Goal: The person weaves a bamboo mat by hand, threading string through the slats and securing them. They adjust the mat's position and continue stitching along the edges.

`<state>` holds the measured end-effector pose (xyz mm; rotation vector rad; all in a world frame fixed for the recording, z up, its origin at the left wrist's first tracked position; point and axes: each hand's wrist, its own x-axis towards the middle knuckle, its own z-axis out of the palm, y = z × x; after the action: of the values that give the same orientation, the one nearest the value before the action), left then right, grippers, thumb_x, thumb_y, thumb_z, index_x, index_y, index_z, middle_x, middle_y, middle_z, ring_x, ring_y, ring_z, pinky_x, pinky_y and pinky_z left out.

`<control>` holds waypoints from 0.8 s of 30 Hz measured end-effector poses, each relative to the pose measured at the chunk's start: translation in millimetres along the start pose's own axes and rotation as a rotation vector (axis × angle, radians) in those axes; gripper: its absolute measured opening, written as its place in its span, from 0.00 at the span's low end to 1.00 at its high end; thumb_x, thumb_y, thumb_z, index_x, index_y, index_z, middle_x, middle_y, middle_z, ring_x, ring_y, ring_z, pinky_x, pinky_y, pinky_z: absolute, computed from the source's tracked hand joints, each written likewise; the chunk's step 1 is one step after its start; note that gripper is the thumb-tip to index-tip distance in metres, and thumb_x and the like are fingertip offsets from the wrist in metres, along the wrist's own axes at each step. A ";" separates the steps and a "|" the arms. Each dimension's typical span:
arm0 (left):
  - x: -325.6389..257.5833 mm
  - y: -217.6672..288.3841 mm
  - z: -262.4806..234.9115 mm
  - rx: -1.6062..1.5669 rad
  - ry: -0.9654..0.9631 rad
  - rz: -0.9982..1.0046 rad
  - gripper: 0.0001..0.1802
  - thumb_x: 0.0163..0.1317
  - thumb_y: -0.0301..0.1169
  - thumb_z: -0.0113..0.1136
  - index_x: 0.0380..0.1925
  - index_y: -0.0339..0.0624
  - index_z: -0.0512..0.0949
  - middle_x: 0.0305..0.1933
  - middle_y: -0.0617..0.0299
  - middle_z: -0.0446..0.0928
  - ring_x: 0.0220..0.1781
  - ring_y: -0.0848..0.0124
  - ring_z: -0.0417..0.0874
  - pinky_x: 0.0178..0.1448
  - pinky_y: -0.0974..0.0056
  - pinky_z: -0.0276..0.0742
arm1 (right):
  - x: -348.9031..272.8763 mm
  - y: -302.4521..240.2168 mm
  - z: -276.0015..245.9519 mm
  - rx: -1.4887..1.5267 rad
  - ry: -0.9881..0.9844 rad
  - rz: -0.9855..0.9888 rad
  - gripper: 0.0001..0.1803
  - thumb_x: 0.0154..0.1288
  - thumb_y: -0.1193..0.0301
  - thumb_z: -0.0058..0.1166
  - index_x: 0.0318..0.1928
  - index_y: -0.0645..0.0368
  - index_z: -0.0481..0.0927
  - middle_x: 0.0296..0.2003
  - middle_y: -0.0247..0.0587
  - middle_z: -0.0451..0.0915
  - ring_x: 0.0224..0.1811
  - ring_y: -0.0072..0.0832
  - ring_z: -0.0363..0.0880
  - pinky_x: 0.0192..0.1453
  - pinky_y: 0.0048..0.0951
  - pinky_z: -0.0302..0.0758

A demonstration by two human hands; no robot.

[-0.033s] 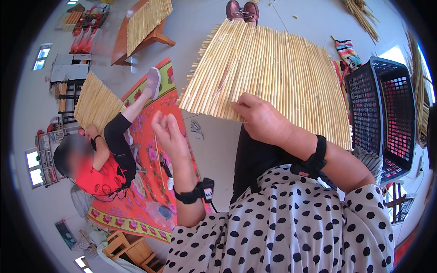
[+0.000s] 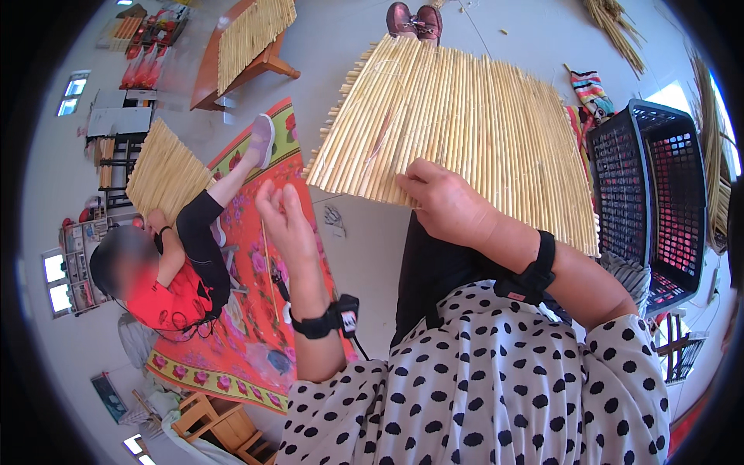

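A mat of straw-coloured reeds [image 2: 457,116], laid side by side and bound together, rests across my lap and stretches away from me. My right hand [image 2: 449,203] is closed at the mat's near edge, its thumb and forefinger pinching the ends of the reeds. Left of the mat, my left hand [image 2: 291,229] is raised in the air, apart from it. Its fingers are curled toward the thumb; whatever lies between them is too small to make out. Each of my wrists wears a black strap.
At left, another person [image 2: 182,267] in red sits on a red floral rug [image 2: 271,341] with a smaller reed mat [image 2: 164,174]. A dark plastic crate [image 2: 620,186] stands at right. Another mat lies on a wooden table [image 2: 208,74] at upper left. Maroon shoes [image 2: 415,22] show beyond my mat.
My left hand has shifted slightly upward, away from me. My right hand keeps its place on the mat's edge.
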<state>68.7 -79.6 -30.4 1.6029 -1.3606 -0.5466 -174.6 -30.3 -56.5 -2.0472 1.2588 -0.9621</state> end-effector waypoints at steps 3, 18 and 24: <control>34.4 -3.2 5.6 -0.131 -0.170 -0.150 0.25 0.69 0.39 0.54 0.59 0.34 0.65 0.57 0.46 0.72 0.54 0.65 0.76 0.57 0.65 0.71 | -5.3 -8.7 -8.6 0.003 -0.042 0.000 0.22 0.48 0.83 0.54 0.48 0.69 0.77 0.39 0.48 0.73 0.41 0.43 0.78 0.48 0.35 0.77; -23.4 -60.2 30.8 -0.823 -0.949 -0.719 0.24 0.64 0.32 0.57 0.57 0.31 0.69 0.51 0.55 0.79 0.49 0.65 0.83 0.54 0.61 0.80 | -85.1 -10.0 -42.7 -0.176 0.065 -0.052 0.18 0.50 0.83 0.54 0.45 0.64 0.81 0.38 0.44 0.76 0.38 0.39 0.78 0.42 0.33 0.78; -115.5 -48.7 28.1 -0.919 -0.777 -0.784 0.27 0.65 0.32 0.55 0.62 0.34 0.64 0.59 0.54 0.74 0.59 0.64 0.77 0.64 0.58 0.73 | -138.6 -22.3 -45.1 0.317 0.210 0.540 0.10 0.62 0.70 0.59 0.32 0.66 0.83 0.26 0.41 0.78 0.24 0.24 0.76 0.31 0.27 0.73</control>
<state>38.1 15.4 -111.2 1.0770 -0.6610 -2.0761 -241.6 101.0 -52.9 -1.2925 1.5434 -1.0447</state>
